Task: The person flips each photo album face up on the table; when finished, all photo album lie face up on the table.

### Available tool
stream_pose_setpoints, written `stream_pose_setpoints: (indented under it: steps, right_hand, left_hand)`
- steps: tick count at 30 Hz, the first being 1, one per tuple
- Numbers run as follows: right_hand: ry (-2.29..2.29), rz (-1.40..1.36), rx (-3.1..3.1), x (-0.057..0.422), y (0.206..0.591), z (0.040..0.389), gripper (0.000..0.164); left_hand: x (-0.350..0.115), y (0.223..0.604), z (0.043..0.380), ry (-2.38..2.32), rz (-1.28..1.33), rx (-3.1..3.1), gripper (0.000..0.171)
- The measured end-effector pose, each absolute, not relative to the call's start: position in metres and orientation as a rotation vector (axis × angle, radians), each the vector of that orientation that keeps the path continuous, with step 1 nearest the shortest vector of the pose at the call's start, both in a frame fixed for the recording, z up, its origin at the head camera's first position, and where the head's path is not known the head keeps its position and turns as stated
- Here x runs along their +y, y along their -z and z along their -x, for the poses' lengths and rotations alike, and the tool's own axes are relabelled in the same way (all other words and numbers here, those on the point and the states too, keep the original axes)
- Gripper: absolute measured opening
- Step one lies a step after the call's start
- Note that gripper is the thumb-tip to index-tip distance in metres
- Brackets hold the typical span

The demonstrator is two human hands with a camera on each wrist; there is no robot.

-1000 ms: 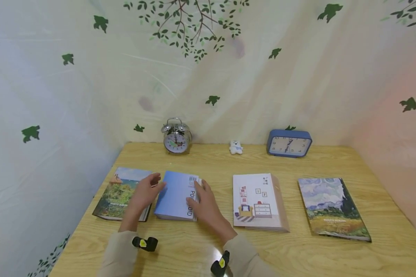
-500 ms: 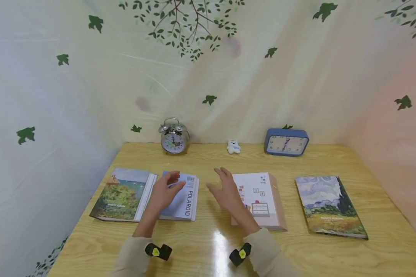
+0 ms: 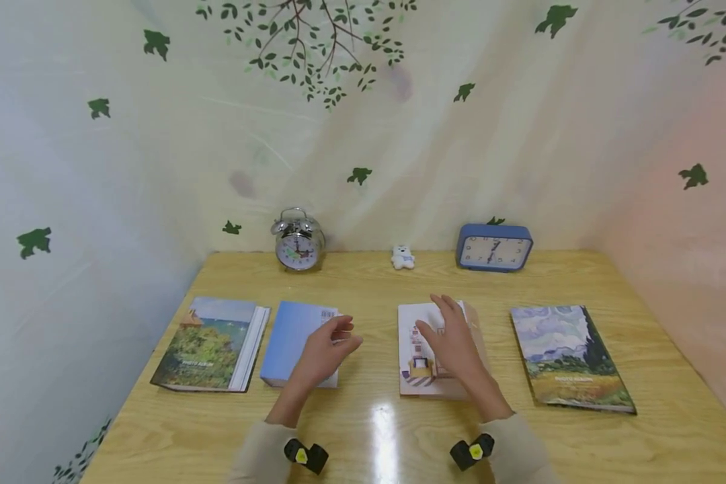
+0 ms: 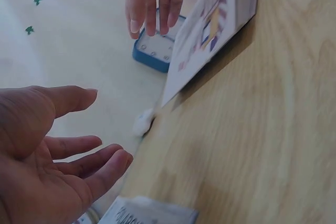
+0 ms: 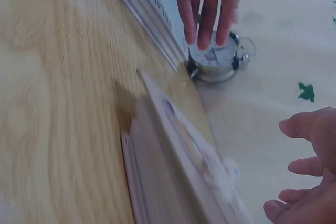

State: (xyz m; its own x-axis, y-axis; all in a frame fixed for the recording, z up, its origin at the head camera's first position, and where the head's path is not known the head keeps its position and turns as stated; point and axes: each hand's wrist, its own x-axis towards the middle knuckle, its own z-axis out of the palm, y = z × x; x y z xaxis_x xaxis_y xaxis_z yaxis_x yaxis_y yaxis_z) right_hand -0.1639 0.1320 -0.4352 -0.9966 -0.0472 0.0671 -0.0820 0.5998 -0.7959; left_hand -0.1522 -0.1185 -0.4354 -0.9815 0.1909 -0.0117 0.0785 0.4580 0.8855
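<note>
Left grip (image 3: 325, 350) near blue album (image 3: 289, 337); right grip (image 3: 455, 341) near white album (image 3: 414, 356).

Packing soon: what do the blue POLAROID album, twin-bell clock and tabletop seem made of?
Blue POLAROID album: probably smooth printed card; pale layered edges show in the right wrist view. Twin-bell clock: likely chromed metal, given its mirror-like shine, though plated plastic is possible. Tabletop: glossy wood or laminate; grain shows and light glares off it.
</note>
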Motion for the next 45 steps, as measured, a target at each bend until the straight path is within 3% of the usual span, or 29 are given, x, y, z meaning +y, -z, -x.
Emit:
stream_pose_setpoints:
  steps: [16, 24, 37, 45]
  right_hand:
    - [-1.193, 0.036, -2.995, 0.192, 0.458, 0.140, 0.073]
    - [-1.176, -0.044, -2.952, 0.197, 0.463, 0.139, 0.066]
    - [-1.505, 0.167, -2.824, 0.196, 0.469, 0.133, 0.059]
    - [-1.685, 0.335, -2.769, 0.196, 0.459, 0.122, 0.061]
  left_hand:
    - [-0.050, 0.471, 0.146, -1.479, -0.260, 2.484, 0.064]
    - [-0.034, 0.474, 0.158, -1.441, -0.272, 2.521, 0.032]
    - [-0.030, 0.467, 0.157, -1.370, -0.257, 2.545, 0.054]
    - [-0.025, 0.460, 0.156, -1.177, -0.358, 2.662, 0.039]
